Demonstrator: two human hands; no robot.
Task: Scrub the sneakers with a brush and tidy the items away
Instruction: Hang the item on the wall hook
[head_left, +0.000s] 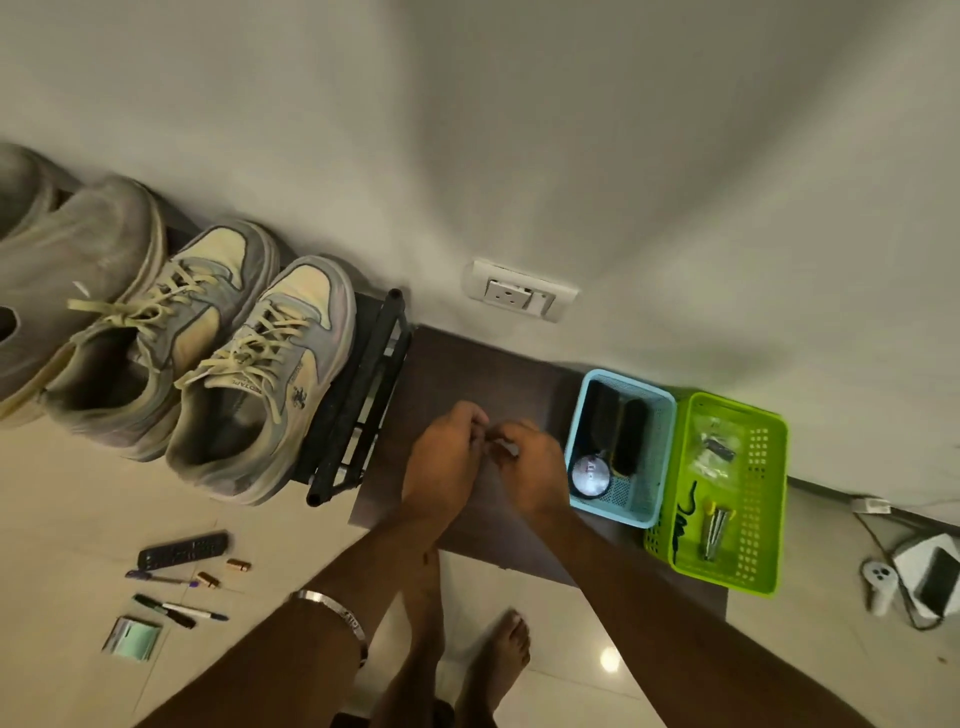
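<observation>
A pair of grey and cream sneakers (260, 374) with pale laces stands on a black rack (363, 395) at the left. Two dark brushes (621, 431) and a round tin (590, 475) lie in a light blue basket (660, 457) on the right. My left hand (441, 462) and my right hand (530, 467) meet fingertip to fingertip over a dark wooden board (467, 374), between the rack and the basket. Both hands have curled fingers. A small pale spot shows at the right fingertips; whether it is an object is unclear.
Larger grey shoes (72, 275) stand further left on the rack. A green basket (763, 499) with small tools sits beside the blue one. A remote (182, 551), pens, batteries and a notepad (132, 636) lie on the tiled floor. A wall socket (519, 291) and my bare feet (493, 654) are in view.
</observation>
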